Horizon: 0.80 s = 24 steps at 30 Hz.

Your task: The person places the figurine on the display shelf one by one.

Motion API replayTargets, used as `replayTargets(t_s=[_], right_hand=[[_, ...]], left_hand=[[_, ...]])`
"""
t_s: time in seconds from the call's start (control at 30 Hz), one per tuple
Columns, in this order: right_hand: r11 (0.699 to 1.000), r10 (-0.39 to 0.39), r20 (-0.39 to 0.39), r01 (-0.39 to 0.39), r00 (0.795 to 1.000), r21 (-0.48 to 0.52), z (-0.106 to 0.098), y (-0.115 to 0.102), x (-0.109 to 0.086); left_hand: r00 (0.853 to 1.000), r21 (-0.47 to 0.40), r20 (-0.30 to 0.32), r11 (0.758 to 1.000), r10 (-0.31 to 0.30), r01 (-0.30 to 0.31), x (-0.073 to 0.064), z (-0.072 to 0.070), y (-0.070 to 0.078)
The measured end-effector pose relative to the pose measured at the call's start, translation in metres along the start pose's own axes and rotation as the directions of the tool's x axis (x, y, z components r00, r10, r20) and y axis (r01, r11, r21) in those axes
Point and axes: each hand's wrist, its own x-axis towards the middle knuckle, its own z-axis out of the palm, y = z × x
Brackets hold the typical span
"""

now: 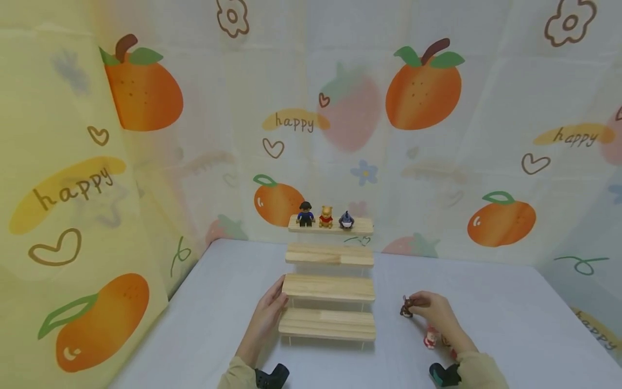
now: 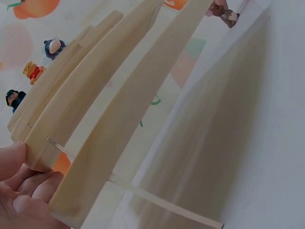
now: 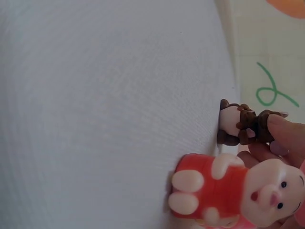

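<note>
A tiered wooden shelf (image 1: 329,287) of stepped boards stands on the table. My left hand (image 1: 268,308) grips the left end of its second board from the front, with the thumb (image 2: 10,160) against the board's end and the fingers curled below. Off to the shelf's right, my right hand (image 1: 437,312) pinches a small brown figurine (image 3: 238,125) by its head between thumb and fingers. The figurine's base seems to meet the table. Close beside that hand is a pink piglet figurine (image 3: 209,186) in red. Another small figure behind it is mostly hidden by the right wrist.
On the top board stand a dark-haired figure in blue (image 1: 305,215), a yellow bear figurine (image 1: 326,217) in red and a blue-grey donkey figurine (image 1: 346,220). The white table (image 1: 209,292) meets a fruit-print cloth backdrop (image 1: 194,135) behind and at the sides.
</note>
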Motion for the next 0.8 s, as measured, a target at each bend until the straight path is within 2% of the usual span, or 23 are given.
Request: replayTargets(t_s=[0.37, 0.67, 0.8], right_hand=[[0.998, 0.053, 0.010, -0.053, 0.999, 0.032, 0.0010, -0.0056, 0.0004], [0.999, 0.045, 0.006, -0.045, 0.999, 0.011, 0.0010, -0.0039, 0.0024], [1.000, 0.007, 0.005, -0.007, 1.000, 0.019, -0.0004, -0.0080, 0.0049]], left_hand=[[1.000, -0.003, -0.010, 1.000, -0.009, 0.009, 0.0009, -0.0019, -0.0002], [1.000, -0.030, 0.013, 0.999, -0.014, 0.014, 0.0010, -0.0030, -0.0023], [1.000, -0.054, 0.030, 0.999, 0.002, -0.001, 0.0007, -0.0046, -0.0026]])
